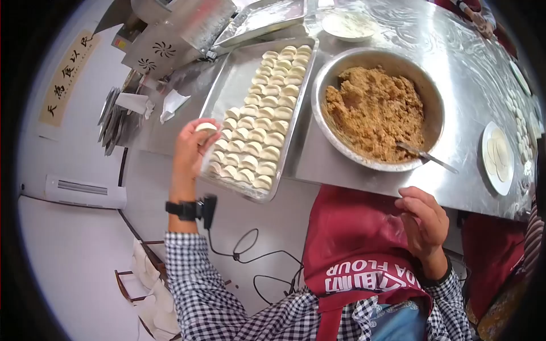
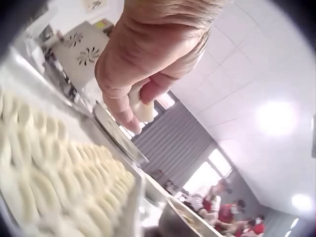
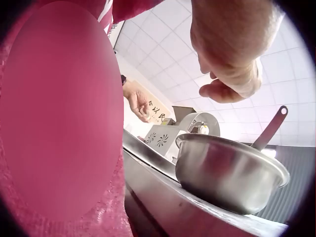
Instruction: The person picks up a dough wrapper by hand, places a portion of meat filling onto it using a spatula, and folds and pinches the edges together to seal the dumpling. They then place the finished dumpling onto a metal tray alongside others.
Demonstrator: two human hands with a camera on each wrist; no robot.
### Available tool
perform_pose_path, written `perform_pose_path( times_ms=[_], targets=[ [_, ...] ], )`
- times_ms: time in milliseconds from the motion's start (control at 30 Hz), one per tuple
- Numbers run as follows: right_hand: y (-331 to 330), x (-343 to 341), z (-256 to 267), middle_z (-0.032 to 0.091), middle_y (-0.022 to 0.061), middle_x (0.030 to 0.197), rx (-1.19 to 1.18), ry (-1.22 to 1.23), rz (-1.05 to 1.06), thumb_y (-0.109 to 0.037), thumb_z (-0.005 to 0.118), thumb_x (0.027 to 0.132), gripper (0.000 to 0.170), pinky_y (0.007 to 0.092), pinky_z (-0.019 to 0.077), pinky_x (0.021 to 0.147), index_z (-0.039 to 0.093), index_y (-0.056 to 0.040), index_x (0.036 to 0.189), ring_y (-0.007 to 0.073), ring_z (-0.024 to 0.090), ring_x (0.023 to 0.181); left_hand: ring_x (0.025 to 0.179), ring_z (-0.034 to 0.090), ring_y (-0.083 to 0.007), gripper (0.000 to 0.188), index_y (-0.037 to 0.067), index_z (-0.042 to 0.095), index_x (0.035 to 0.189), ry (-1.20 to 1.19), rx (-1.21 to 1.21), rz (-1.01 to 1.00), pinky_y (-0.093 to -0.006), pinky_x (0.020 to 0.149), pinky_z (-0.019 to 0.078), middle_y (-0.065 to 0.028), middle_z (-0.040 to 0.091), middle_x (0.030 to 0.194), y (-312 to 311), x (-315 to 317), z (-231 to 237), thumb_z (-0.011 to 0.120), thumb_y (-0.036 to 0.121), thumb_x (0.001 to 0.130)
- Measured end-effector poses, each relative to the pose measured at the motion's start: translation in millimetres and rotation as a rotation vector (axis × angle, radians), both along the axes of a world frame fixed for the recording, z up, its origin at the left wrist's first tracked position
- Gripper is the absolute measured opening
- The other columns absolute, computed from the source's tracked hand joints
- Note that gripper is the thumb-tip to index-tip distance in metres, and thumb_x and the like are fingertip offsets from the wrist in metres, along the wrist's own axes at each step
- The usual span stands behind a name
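Note:
My left hand (image 1: 195,142) pinches a folded dumpling (image 1: 206,128) over the left edge of the metal tray (image 1: 227,77); in the left wrist view the dumpling (image 2: 140,104) sits between thumb and fingers. Rows of pale dumplings (image 1: 263,123) cover the tray's right and lower part. My right hand (image 1: 424,221) holds nothing, raised in front of the apron by the table edge, fingers loosely bent. Beyond it stands a steel bowl (image 1: 322,113) of brown filling (image 1: 375,113) with a spoon (image 1: 426,156) resting in it. The right wrist view shows this hand (image 3: 232,59) above the bowl's level.
A plate of round wrappers (image 1: 499,156) lies at the table's right, near small dough pieces (image 1: 518,122). Behind are a flour bowl (image 1: 350,25), another tray (image 1: 261,23) and a steel machine (image 1: 165,42). Another person's hands (image 1: 483,25) are at the far right corner.

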State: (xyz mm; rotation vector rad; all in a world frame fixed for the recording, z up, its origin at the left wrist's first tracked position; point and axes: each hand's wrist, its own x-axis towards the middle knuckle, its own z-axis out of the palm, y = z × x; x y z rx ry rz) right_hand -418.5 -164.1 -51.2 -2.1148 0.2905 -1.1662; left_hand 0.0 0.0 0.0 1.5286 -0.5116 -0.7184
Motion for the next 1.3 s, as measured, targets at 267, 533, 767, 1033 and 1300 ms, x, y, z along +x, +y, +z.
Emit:
perform_pose_path(
  times_ms=[267, 533, 767, 1033, 1300],
  targets=[
    [-14, -3, 10, 0.060, 0.0243, 0.090, -0.035, 0.047, -0.079, 0.016, 0.054, 0.067, 0.030, 0.0303, 0.0535, 0.060, 0.055, 0.0042, 0.094, 0.0251, 0.063, 0.069, 0.079, 0.057, -0.0125, 0.027, 0.003, 0.061, 0.098, -0.435, 0.547, 0.045, -0.0233, 0.066, 0.0498, -0.0041, 0.059, 0.089, -52, 109, -30, 0.054, 0.001, 0.071],
    [-26, -15, 9, 0.059, 0.0251, 0.093, 0.001, 0.095, -0.183, 0.014, 0.054, 0.072, 0.025, 0.0292, 0.0532, 0.058, 0.054, 0.0041, 0.095, 0.0234, 0.062, 0.069, 0.071, 0.055, -0.0134, 0.025, 0.003, 0.064, 0.093, -0.695, 0.639, -0.144, -0.0252, 0.062, 0.0461, -0.0058, 0.060, 0.081, -105, 132, -68, 0.056, 0.001, 0.069],
    [-30, -10, 13, 0.058, 0.0245, 0.097, 0.014, 0.136, -0.230, 0.012, 0.054, 0.074, 0.026, 0.0300, 0.0522, 0.059, 0.054, 0.0042, 0.098, 0.0230, 0.060, 0.069, 0.078, 0.060, -0.0195, 0.028, 0.006, 0.066, 0.093, -0.634, 0.746, -0.321, -0.0284, 0.071, 0.0457, -0.0105, 0.064, 0.086, -116, 146, -93, 0.055, -0.001, 0.068],
    [-39, -13, 9, 0.057, 0.0228, 0.101, 0.026, 0.160, -0.253, 0.013, 0.054, 0.075, 0.027, 0.0294, 0.0519, 0.063, 0.055, 0.0026, 0.100, 0.0216, 0.060, 0.072, 0.088, 0.062, -0.0258, 0.033, 0.006, 0.066, 0.095, -0.897, 0.694, -0.267, -0.0322, 0.077, 0.0469, -0.0128, 0.065, 0.093, -111, 120, -87, 0.047, -0.006, 0.071],
    [-37, -23, 15, 0.059, 0.0223, 0.097, 0.049, 0.174, -0.357, 0.014, 0.059, 0.071, 0.024, 0.0293, 0.0516, 0.064, 0.056, 0.0041, 0.093, 0.0221, 0.061, 0.075, 0.101, 0.058, -0.0279, 0.037, 0.001, 0.060, 0.106, -1.072, 0.720, -0.327, -0.0339, 0.087, 0.0428, -0.0176, 0.061, 0.106, -106, 115, -94, 0.044, -0.003, 0.074]
  ],
)
